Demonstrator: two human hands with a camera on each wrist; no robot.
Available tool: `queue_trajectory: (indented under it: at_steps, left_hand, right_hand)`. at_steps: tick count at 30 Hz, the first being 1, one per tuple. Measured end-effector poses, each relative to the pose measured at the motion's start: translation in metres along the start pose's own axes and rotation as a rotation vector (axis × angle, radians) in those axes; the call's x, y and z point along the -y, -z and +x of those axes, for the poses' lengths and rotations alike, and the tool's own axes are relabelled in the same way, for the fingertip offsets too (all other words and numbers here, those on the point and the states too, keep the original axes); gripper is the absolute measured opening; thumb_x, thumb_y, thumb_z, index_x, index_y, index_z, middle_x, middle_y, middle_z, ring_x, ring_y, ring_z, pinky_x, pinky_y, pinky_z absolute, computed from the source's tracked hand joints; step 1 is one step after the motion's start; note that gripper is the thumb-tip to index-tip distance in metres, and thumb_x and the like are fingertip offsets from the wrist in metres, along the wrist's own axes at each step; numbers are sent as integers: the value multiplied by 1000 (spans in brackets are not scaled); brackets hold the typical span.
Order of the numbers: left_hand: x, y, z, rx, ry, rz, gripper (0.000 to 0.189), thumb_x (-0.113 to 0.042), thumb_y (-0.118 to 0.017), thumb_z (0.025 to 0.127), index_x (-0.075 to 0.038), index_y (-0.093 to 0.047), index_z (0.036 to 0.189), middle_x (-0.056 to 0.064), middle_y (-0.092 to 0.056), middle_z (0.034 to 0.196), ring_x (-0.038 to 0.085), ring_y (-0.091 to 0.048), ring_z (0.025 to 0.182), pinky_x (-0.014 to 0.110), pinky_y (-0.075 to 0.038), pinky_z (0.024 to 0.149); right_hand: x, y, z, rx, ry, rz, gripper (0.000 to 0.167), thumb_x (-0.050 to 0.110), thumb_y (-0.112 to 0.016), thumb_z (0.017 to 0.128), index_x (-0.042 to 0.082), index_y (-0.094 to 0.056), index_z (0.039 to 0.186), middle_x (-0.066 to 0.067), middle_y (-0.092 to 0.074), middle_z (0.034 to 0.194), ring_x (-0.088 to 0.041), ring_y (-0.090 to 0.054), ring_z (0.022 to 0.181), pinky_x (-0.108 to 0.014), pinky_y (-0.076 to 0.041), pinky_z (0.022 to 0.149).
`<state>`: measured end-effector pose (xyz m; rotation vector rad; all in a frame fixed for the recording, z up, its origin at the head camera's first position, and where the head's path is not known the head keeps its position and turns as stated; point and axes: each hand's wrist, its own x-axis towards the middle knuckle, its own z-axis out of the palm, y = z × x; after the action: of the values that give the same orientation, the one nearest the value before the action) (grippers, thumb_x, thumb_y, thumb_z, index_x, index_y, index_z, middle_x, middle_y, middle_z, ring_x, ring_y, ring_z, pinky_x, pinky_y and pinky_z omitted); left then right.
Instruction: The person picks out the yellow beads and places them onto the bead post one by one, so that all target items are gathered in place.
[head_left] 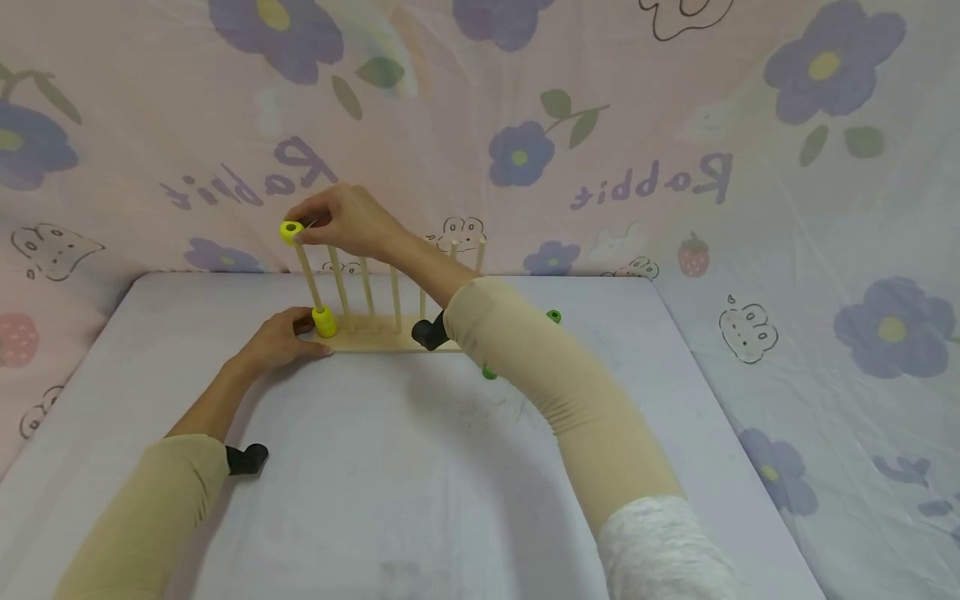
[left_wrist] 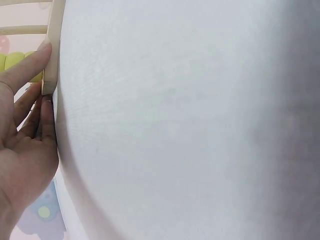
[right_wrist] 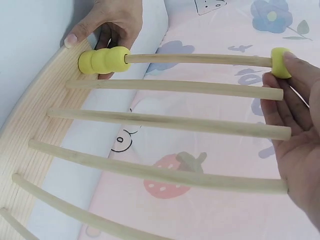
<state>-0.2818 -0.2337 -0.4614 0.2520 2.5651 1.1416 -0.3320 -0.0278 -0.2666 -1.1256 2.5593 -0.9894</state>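
Note:
A wooden peg rack has a flat base and several upright rods. My right hand pinches a yellow bead between thumb and fingers at the top of the leftmost rod. In the right wrist view, that bead sits at the rod's tip. Stacked yellow beads surround the same rod's foot. My left hand grips the base's left end, its thumb on the front edge. From the left wrist, the other fingers show around the base's end, partly hidden.
Two green beads lie on the white table right of the rack, one farther back and one partly behind my right sleeve. Bare rods stand beside the leftmost one. A patterned cloth hangs behind the table.

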Motion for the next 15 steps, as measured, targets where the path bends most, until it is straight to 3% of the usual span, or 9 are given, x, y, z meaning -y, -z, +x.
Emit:
queue_trajectory:
  at_steps: [15]
  left_hand:
    - [-1, -1, -2, -1, -3, -19, 93, -37, -81, 84, 8, -31, 149, 30, -39, 149, 45, -37, 138, 58, -29, 115]
  right_hand:
    - [-2, -4, -2, 19, -23, 32, 35, 21, -71, 94, 11, -68, 127, 4, -73, 115, 1, -66, 100, -8, -49, 86]
